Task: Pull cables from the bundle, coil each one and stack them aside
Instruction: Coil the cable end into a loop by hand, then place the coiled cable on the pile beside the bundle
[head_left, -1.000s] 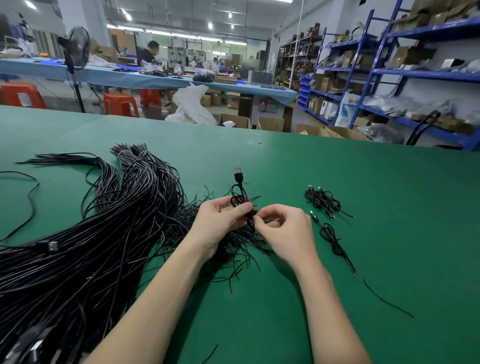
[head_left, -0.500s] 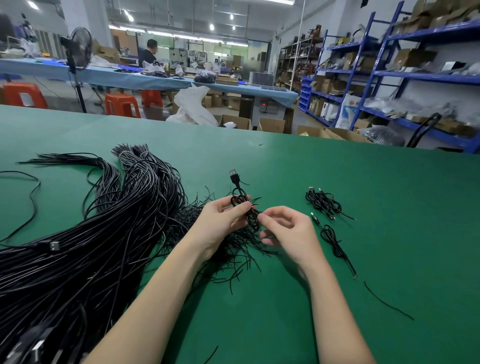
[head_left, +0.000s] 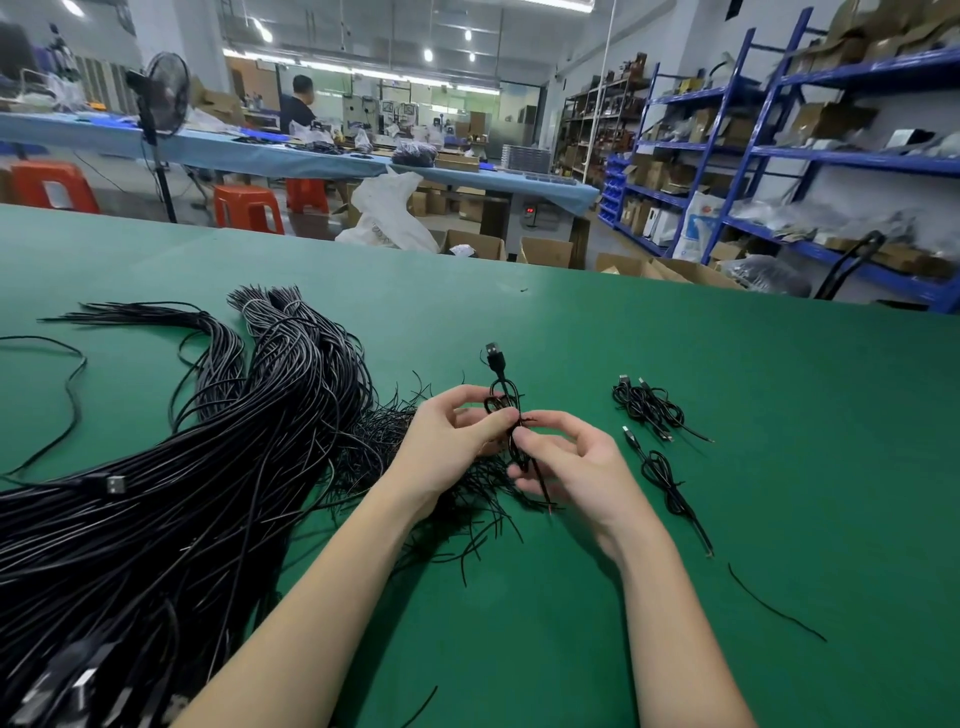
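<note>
Worktop (head_left: 675, 364): green, carrying the bundle (head_left: 171, 467) at left and coiled cables (head_left: 647, 408) at centre right.
Left hand (head_left: 447, 447): grip pinching the cable (head_left: 501, 402) coil, frame centre.
Right hand (head_left: 576, 467): grip now holding the tail lower, wrapping.
Change: plug tilting left; coil nearly finished.

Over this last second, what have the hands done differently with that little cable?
The right hand opened up from a tight pinch and slid lower down the coiled cable, fingers now spread round its tail. The plug end tipped slightly left. The left hand kept pinching the coil's middle. The big bundle and the two finished coils on the green table lie where they were.
</note>
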